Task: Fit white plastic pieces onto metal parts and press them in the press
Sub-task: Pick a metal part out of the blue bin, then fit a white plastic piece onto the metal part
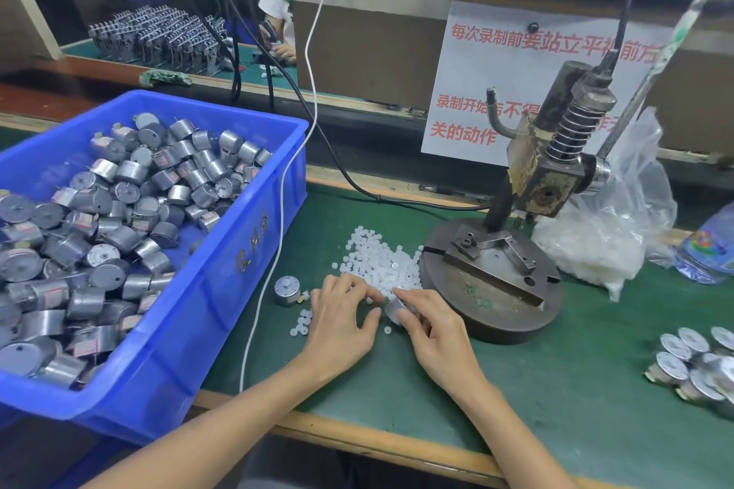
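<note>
A heap of small white plastic gears [381,260] lies on the green mat just left of the hand press [500,274]. My right hand [431,324] grips a small metal motor [394,309] between thumb and fingers, in front of the press base. My left hand [341,316] rests palm down beside it, fingertips touching the edge of the gear heap; I cannot tell whether it pinches a gear. Another metal motor [286,290] stands on the mat left of my left hand.
A blue bin [254,250] full of metal motors takes up the left. Several finished motors [695,365] lie at the right edge. A plastic bag of white pieces [595,246] and a water bottle [711,246] sit behind the press. A white cable [270,282] runs past the bin.
</note>
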